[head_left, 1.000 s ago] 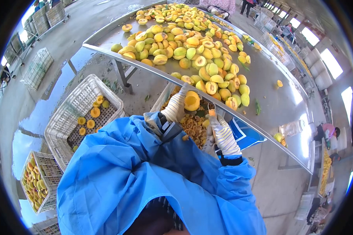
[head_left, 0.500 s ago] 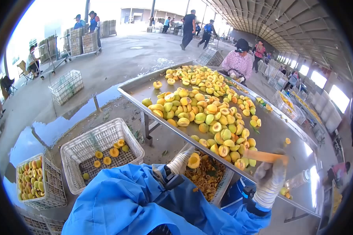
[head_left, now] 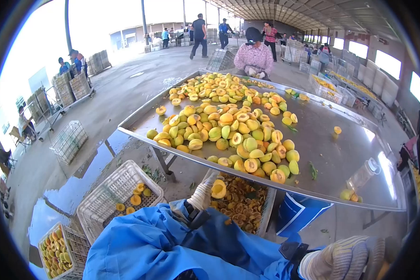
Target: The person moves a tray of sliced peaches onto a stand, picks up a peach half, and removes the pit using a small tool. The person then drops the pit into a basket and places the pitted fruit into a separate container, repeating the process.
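Observation:
My left hand (head_left: 201, 193), in a striped knit glove, is closed on a yellow peach half (head_left: 218, 190) held above a crate of pits and scraps (head_left: 245, 210). At the lower right my right hand (head_left: 343, 260), gloved alike, has its fingers curled. A small orange-brown bit beside its fingertips looks like the wooden stick (head_left: 384, 269), mostly hidden and blurred. In front, a pile of halved peaches (head_left: 228, 126) lies on a metal-topped table (head_left: 319, 144).
A clear jar (head_left: 364, 173) lies on the table near peach pieces (head_left: 349, 195). Below stand a blue bucket (head_left: 298, 214), a crate with several peach halves (head_left: 121, 186) and a fuller crate (head_left: 77, 245). A person in a pink patterned top (head_left: 254, 58) sits across the table.
My right hand has moved from over the table's near edge down to the lower right, away from the peaches. My left hand still holds the peach half. The view has turned.

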A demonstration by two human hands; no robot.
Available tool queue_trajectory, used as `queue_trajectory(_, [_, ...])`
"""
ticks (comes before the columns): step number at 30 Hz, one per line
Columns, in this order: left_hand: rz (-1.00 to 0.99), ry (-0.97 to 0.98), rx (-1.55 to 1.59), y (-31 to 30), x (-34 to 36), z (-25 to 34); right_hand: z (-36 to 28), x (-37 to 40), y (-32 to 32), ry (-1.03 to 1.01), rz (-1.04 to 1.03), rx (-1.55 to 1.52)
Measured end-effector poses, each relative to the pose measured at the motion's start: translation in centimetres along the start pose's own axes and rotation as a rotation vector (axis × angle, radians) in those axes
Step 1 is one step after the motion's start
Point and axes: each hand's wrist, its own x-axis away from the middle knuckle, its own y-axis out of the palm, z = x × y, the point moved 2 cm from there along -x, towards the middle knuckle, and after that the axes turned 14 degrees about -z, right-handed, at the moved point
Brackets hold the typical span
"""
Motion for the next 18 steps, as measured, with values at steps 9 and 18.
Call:
queue_trajectory(9, [0.115, -0.074, -0.143, 1.0, 0.4, 0.8, -0.2, 0.6, 2.9, -0.314, 0.142, 0.358])
queue_trajectory(18, [-0.015, -0.083, -0.068, 0.6, 1.2, 0.7, -2.4, 1.1, 4.7, -0.494, 0.045, 0.854])
